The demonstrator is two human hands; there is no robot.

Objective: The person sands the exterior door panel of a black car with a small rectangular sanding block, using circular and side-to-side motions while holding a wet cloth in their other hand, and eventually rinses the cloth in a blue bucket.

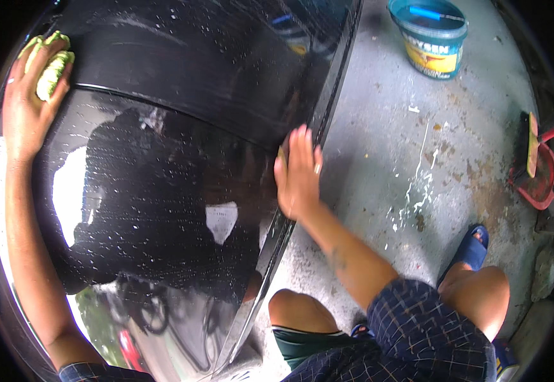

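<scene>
My left hand (23,121) is at the far left, its fingers closed over a bunched, nubby yellow-green wash cloth (51,77). The cloth presses on the wet, glossy black car body (156,235), near a panel seam. My right hand (300,175) lies flat on the car's near-right edge, fingers stretched out and holding nothing. Water drops and streaks cover the dark surface, which mirrors bright light and surrounding shapes. Part of the cloth is hidden under my left fingers.
A teal bucket (435,63) with liquid and a blue object inside stands on the stained grey floor (379,146), upper right. A red dustpan (544,181) and a brush (532,145) are by the right edge. My slippered foot (471,248) is below them.
</scene>
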